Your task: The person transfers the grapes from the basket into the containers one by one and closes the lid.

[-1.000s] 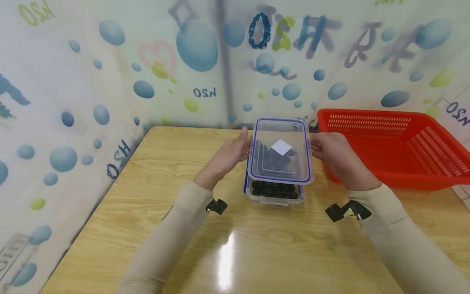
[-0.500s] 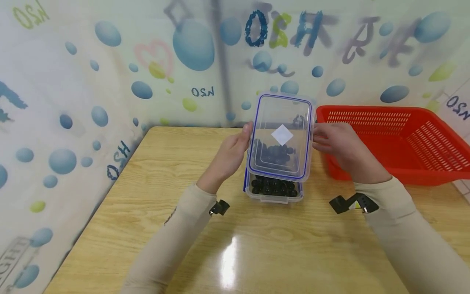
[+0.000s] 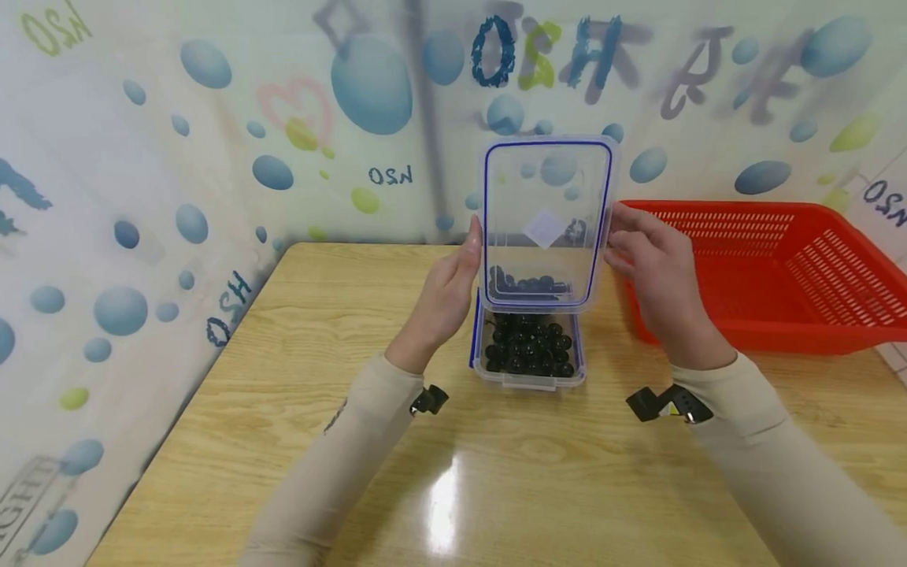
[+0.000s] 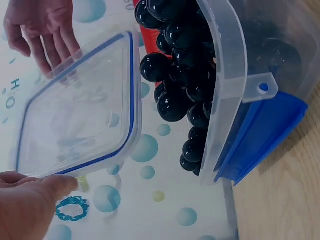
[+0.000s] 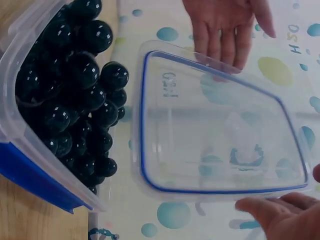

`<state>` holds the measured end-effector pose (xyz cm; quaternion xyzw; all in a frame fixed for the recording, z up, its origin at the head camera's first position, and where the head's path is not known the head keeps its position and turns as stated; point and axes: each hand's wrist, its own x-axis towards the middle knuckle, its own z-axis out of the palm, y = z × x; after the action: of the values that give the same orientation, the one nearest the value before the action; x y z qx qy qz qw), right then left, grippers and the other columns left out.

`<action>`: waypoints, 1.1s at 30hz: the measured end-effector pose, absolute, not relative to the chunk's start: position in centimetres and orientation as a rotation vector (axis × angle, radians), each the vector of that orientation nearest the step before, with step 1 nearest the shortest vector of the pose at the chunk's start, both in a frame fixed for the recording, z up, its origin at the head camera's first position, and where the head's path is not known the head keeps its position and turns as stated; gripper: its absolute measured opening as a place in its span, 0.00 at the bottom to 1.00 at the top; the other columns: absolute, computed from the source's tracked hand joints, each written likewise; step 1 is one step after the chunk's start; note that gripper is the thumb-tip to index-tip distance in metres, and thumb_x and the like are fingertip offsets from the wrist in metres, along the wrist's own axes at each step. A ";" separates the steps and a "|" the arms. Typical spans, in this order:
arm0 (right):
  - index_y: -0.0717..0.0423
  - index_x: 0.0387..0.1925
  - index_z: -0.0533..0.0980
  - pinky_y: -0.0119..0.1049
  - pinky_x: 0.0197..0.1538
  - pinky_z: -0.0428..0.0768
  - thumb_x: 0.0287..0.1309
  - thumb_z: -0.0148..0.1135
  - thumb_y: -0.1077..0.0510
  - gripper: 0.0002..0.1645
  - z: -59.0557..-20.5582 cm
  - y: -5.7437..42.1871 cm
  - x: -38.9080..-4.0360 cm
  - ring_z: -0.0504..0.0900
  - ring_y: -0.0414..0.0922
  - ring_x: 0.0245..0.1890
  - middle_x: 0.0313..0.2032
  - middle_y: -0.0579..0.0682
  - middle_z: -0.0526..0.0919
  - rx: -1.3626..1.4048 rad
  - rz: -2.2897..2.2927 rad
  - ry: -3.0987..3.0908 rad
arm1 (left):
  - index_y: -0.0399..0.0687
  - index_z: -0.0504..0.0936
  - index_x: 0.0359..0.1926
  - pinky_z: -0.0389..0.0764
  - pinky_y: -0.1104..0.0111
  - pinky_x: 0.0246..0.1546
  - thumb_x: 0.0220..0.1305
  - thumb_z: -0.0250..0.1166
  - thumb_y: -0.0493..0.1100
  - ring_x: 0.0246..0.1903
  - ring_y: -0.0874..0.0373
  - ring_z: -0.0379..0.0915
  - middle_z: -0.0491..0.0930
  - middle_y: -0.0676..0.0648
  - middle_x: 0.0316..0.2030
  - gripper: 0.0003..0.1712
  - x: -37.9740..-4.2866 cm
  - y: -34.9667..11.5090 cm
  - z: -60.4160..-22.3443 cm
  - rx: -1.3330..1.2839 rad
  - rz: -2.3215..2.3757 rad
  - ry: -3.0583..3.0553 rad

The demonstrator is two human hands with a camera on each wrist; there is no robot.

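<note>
A clear plastic lid with a blue seal (image 3: 546,228) is held up, tilted nearly upright, with a white diamond label. Its left edge is held by my left hand (image 3: 442,303), fingers behind the rim and thumb at the side. My right hand (image 3: 662,276) holds the opposite edge. Below and in front, the uncovered food container (image 3: 530,383) stands on the table, full of black grapes (image 3: 527,346). A gap separates lid and container in the left wrist view, where a blue side clip (image 4: 270,132) hangs down.
A red perforated basket (image 3: 772,335) stands at the back right, close beside my right hand. Behind the wooden table (image 3: 340,307) rises a wall covering (image 3: 234,157) printed with blue and green drops and letters.
Both hands have raised the lid and tilted it from lying over the container to nearly upright. More of the grapes now show below its lower edge. The container has stayed in place.
</note>
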<state>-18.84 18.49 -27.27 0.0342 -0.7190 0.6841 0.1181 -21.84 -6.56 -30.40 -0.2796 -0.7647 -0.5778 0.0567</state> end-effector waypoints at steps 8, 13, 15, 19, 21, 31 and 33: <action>0.61 0.67 0.67 0.37 0.59 0.74 0.74 0.47 0.57 0.24 -27.1 18.4 -18.3 0.74 0.52 0.62 0.65 0.57 0.72 0.184 1.994 -2.037 | 0.42 0.45 0.77 0.46 0.68 0.71 0.81 0.33 0.42 0.73 0.65 0.40 0.47 0.50 0.75 0.28 -22.2 -6.3 -31.0 -1.009 -1.687 -2.159; 0.67 0.62 0.70 0.40 0.58 0.73 0.75 0.45 0.59 0.21 -27.5 17.9 -18.4 0.73 0.53 0.61 0.63 0.60 0.73 0.243 2.170 -1.747 | 0.40 0.42 0.76 0.43 0.66 0.72 0.81 0.29 0.44 0.73 0.62 0.37 0.41 0.49 0.76 0.29 -22.2 -6.2 -31.2 -1.062 -1.681 -2.093; 0.68 0.59 0.71 0.43 0.58 0.73 0.75 0.44 0.61 0.20 -28.0 17.6 -18.6 0.73 0.54 0.61 0.62 0.60 0.74 0.297 2.172 -1.647 | 0.40 0.41 0.77 0.41 0.65 0.72 0.81 0.27 0.49 0.74 0.63 0.35 0.39 0.49 0.76 0.31 -22.2 -6.1 -31.2 -1.073 -1.691 -2.081; 0.70 0.55 0.73 0.47 0.60 0.72 0.75 0.40 0.64 0.19 -29.0 17.4 -18.9 0.74 0.55 0.60 0.60 0.62 0.76 0.465 2.164 -1.466 | 0.37 0.40 0.76 0.40 0.65 0.72 0.79 0.26 0.59 0.74 0.63 0.33 0.37 0.46 0.77 0.37 -22.1 -6.1 -31.0 -1.109 -1.828 -1.984; 0.71 0.51 0.73 0.50 0.61 0.70 0.74 0.40 0.65 0.17 -29.4 17.4 -19.0 0.74 0.56 0.59 0.58 0.63 0.77 0.555 2.195 -1.352 | 0.34 0.42 0.75 0.41 0.63 0.73 0.79 0.28 0.61 0.74 0.61 0.34 0.38 0.42 0.76 0.40 -22.2 -6.0 -31.1 -1.148 -1.962 -1.850; 0.70 0.40 0.72 0.43 0.63 0.71 0.70 0.52 0.68 0.05 -30.0 17.3 -19.3 0.68 0.59 0.65 0.61 0.66 0.74 0.632 2.256 -1.258 | 0.26 0.51 0.70 0.49 0.56 0.72 0.80 0.34 0.51 0.73 0.51 0.46 0.49 0.36 0.72 0.32 -22.2 -6.1 -32.0 -1.180 -2.104 -1.601; 0.69 0.43 0.73 0.40 0.63 0.71 0.69 0.51 0.70 0.06 -30.3 17.3 -19.3 0.63 0.56 0.69 0.66 0.63 0.69 0.632 2.245 -1.349 | 0.26 0.52 0.70 0.51 0.58 0.71 0.80 0.38 0.43 0.73 0.53 0.46 0.50 0.37 0.73 0.29 -22.1 -6.2 -32.3 -1.140 -2.054 -1.688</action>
<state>-19.25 17.34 -30.34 0.2287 -0.4883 0.8124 0.2219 -22.13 -6.20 -32.30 -0.3909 -0.5789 -0.7047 0.1243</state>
